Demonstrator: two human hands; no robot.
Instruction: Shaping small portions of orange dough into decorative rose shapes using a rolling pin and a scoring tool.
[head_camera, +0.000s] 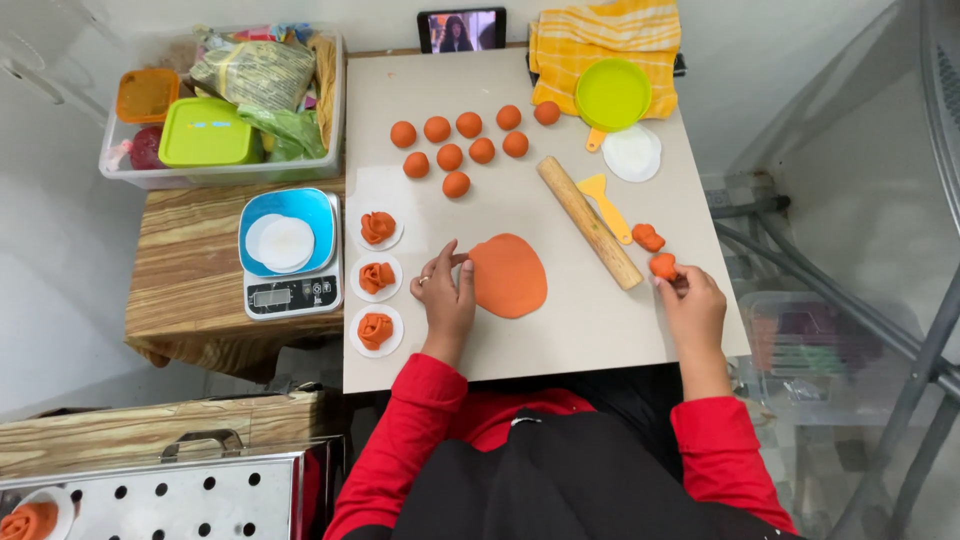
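The left hand (446, 292) is resting fingers-down on the pale surface (560, 340), pinching the nine-o'clock edge of a flattened orange dough disc (509, 275). The right hand (690, 300) is gripping a small orange dough lump (663, 266) (another scrap (648, 237) is lying just at its eleven o'clock). A wooden rolling pin (589, 222) is lying slanted between disc and lump.
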